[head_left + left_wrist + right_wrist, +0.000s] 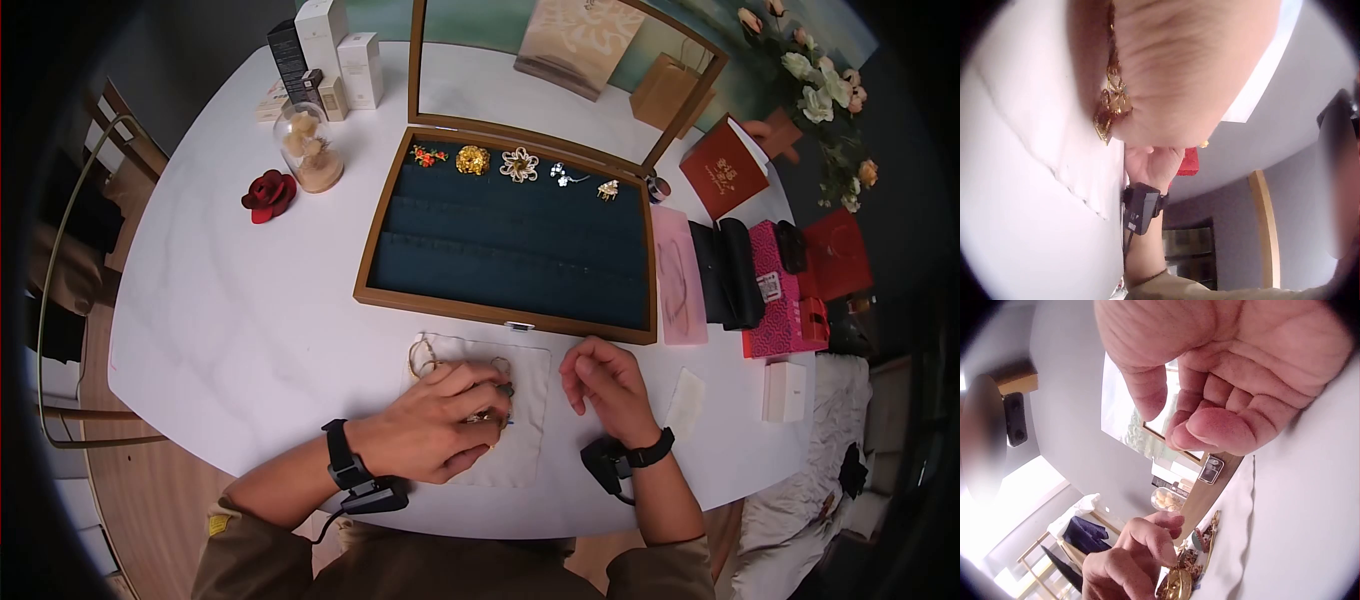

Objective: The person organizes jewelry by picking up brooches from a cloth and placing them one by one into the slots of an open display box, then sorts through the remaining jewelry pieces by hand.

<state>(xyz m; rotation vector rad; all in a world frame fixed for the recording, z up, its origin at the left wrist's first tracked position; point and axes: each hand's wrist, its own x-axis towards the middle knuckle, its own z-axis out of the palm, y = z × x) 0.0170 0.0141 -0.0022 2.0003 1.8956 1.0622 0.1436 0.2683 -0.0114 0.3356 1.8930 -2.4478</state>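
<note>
On the white cloth [525, 400], my left hand [430, 425] is lowered over a pile of gold jewelry [487, 412], its fingers bent. The right wrist view shows that hand [1125, 559] with fingertips close against a gold piece [1179, 584]; whether they grip it cannot be told. Gold jewelry [1113, 103] shows beneath the palm in the left wrist view. A gold bangle [420, 355] lies at the cloth's upper left. My right hand [612, 390] hovers by the cloth's right edge, loosely curled with nothing in it.
Behind the cloth stands a wooden display case [500, 315], glass lid raised, with several brooches along its top row. A red fabric rose [269, 196] and glass dome [310, 155] are at left. Pouches, a pink patterned box [770, 325] and a white box [784, 391] line the right.
</note>
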